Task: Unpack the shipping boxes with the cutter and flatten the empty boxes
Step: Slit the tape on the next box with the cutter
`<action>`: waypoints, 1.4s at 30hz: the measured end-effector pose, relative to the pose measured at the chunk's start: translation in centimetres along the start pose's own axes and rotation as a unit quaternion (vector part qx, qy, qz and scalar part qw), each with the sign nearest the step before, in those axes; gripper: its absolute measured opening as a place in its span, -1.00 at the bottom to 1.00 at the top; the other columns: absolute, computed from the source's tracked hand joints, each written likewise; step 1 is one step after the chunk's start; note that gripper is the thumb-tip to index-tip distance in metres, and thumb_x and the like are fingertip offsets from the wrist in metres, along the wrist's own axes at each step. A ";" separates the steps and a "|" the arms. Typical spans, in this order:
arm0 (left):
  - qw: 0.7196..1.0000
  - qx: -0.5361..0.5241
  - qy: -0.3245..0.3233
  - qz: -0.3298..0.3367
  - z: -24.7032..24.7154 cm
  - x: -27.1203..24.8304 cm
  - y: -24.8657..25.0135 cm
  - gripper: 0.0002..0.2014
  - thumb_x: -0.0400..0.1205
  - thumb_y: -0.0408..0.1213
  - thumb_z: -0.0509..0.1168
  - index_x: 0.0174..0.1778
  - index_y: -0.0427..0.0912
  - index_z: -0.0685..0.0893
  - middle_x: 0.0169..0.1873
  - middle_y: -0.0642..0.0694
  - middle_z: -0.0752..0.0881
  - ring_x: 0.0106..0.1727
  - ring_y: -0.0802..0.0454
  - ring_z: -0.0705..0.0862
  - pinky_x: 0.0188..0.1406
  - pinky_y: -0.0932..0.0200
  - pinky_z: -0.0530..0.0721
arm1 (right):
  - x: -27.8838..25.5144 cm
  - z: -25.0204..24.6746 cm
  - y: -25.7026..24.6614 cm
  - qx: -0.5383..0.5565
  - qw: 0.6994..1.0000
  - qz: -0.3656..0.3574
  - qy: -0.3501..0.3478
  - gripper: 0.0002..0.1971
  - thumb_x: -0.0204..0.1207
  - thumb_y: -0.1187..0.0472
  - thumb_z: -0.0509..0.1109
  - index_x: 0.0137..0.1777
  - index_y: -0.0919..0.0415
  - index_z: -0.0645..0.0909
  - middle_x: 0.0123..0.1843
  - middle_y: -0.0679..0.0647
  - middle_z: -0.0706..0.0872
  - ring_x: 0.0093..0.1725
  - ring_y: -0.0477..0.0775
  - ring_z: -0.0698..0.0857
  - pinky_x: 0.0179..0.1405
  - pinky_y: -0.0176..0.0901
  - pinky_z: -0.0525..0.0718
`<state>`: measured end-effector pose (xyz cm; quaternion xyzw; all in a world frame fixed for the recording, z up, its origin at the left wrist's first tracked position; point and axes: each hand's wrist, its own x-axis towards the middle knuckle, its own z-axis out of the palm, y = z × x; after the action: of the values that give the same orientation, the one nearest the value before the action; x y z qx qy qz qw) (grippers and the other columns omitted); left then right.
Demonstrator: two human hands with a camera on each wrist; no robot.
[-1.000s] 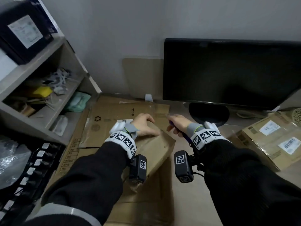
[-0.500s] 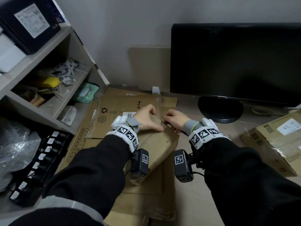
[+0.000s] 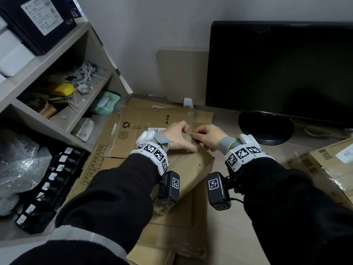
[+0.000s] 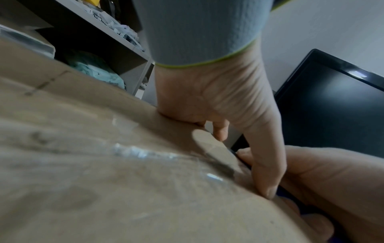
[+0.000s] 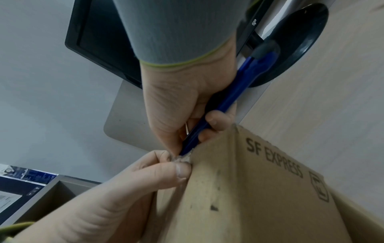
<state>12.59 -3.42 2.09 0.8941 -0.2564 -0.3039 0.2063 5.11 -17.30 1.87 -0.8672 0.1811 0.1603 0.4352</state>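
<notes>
A brown shipping box printed SF EXPRESS lies tilted on flattened cardboard. My left hand grips its far top edge, thumb on the top face and fingers curled over the edge; the right wrist view shows thumb and forefinger pinching that edge at the corner. My right hand holds a blue cutter in a curled grip, its front end at the same corner, right by the left fingertips. The blade is hidden. Clear tape runs across the box top.
A black monitor on a round stand is behind on the right. A second taped box sits at the right edge. The left side holds a shelf unit with clutter, black packets and a plastic bag.
My right hand has moved left with the cutter and now meets my left hand at the box's far edge. The left hand has shifted from resting on the box to pinching its corner.
</notes>
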 end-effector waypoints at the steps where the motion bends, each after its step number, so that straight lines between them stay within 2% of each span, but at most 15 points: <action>1: 1.000 0.000 0.002 -0.001 0.0 0.0 0.0 -0.42 0.09 0.10 0.57 -0.23 0.11 0.31 -0.07 0.04 0.47 -0.10 0.02 0.46 -0.14 0.06 0.52 | 0.0 -0.1 -0.1 -0.008 1.000 -0.003 -0.003 -0.77 0.60 0.03 0.30 -0.30 -0.02 0.56 -0.38 -0.05 0.63 -0.50 -0.03 0.55 -0.69 -0.32 0.45; 5: 1.000 0.006 0.007 0.002 0.1 -0.3 0.1 -0.39 0.13 0.12 0.63 -0.16 0.09 0.35 0.02 0.01 0.51 -0.01 0.01 0.50 -0.11 0.07 0.52 | 0.2 -0.4 -0.2 -0.017 1.000 -0.014 -0.011 -0.76 0.61 0.04 0.29 -0.30 -0.01 0.60 -0.41 -0.08 0.65 -0.54 -0.06 0.55 -0.70 -0.32 0.44; 9: 1.000 -0.007 -0.002 -0.014 -0.1 -0.5 0.4 -0.31 -0.09 0.33 0.47 -0.21 0.12 0.33 0.04 -0.01 0.53 0.04 -0.01 0.52 -0.02 0.07 0.54 | -0.1 -0.7 0.0 -0.032 0.999 -0.017 -0.013 -0.69 0.62 0.03 0.29 -0.36 0.03 0.61 -0.62 -0.04 0.52 -0.70 -0.11 0.43 -0.74 -0.36 0.38; 14: 1.000 -0.021 -0.006 -0.017 -0.1 -0.4 0.7 -0.28 -0.14 0.34 0.42 -0.21 0.05 0.35 0.01 -0.06 0.57 -0.04 -0.01 0.50 0.03 -0.01 0.57 | -0.8 -1.3 0.7 -0.049 0.998 -0.031 -0.025 -0.66 0.60 -0.03 0.31 -0.41 -0.02 0.63 -0.58 0.05 0.54 -0.62 0.00 0.45 -0.76 -0.42 0.35; 18: 0.999 -0.029 -0.007 -0.018 -0.1 -0.5 0.7 -0.29 -0.14 0.34 0.43 -0.22 0.06 0.34 0.01 -0.07 0.58 -0.07 0.02 0.48 -0.04 0.02 0.54 | -1.1 -1.3 1.2 -0.040 0.998 -0.040 -0.024 -0.71 0.59 -0.05 0.32 -0.31 -0.01 0.70 -0.58 0.06 0.57 -0.60 0.00 0.47 -0.74 -0.42 0.38; 22: 0.999 -0.030 -0.004 -0.023 0.1 -0.5 0.8 -0.30 -0.13 0.35 0.45 -0.23 0.08 0.34 0.00 -0.05 0.56 -0.08 0.04 0.47 -0.11 0.06 0.50 | -1.4 -1.3 1.6 -0.014 0.999 -0.041 -0.028 -0.74 0.60 -0.02 0.33 -0.28 -0.02 0.71 -0.59 0.05 0.60 -0.73 -0.14 0.43 -0.74 -0.42 0.37; 27: 0.999 -0.023 -0.004 -0.031 0.0 -0.6 0.8 -0.29 -0.14 0.35 0.46 -0.23 0.09 0.34 0.01 -0.08 0.59 -0.05 0.01 0.49 0.03 -0.03 0.58 | -1.8 -1.3 2.0 0.021 0.999 -0.033 -0.029 -0.81 0.60 0.04 0.34 -0.14 0.07 0.75 -0.64 0.01 0.58 -0.79 -0.22 0.42 -0.72 -0.41 0.38; 30: 0.999 -0.017 -0.004 -0.036 0.0 -0.5 0.8 -0.28 -0.14 0.37 0.46 -0.22 0.09 0.34 0.02 -0.07 0.59 -0.02 0.00 0.50 0.09 -0.03 0.58 | -2.1 -1.4 2.5 0.025 0.998 -0.025 -0.042 -0.83 0.59 0.04 0.35 -0.15 0.03 0.73 -0.59 0.06 0.59 -0.77 -0.19 0.39 -0.67 -0.35 0.39; 36: 0.999 -0.003 -0.006 -0.038 0.1 -0.5 1.1 -0.26 -0.17 0.40 0.45 -0.23 0.10 0.33 -0.10 0.04 0.52 -0.10 0.06 0.46 -0.09 0.06 0.50 | -2.5 -1.1 3.3 0.038 0.998 -0.017 -0.047 -0.82 0.60 0.00 0.34 -0.20 -0.06 0.70 -0.55 0.09 0.60 -0.65 -0.05 0.40 -0.61 -0.30 0.41; 42: 1.000 -0.016 -0.012 -0.023 -0.1 -0.6 1.2 -0.29 -0.14 0.32 0.47 -0.23 0.07 0.34 -0.18 0.06 0.49 -0.16 0.08 0.42 -0.17 0.08 0.44 | -2.8 -1.4 3.3 0.041 0.998 -0.021 -0.049 -0.79 0.62 0.04 0.32 -0.23 -0.04 0.69 -0.58 0.03 0.58 -0.74 -0.16 0.39 -0.67 -0.35 0.38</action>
<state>11.81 -3.99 3.05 0.8926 -0.2335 -0.3232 0.2103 1.26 -19.80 1.60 -0.8432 0.1477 0.1861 0.4823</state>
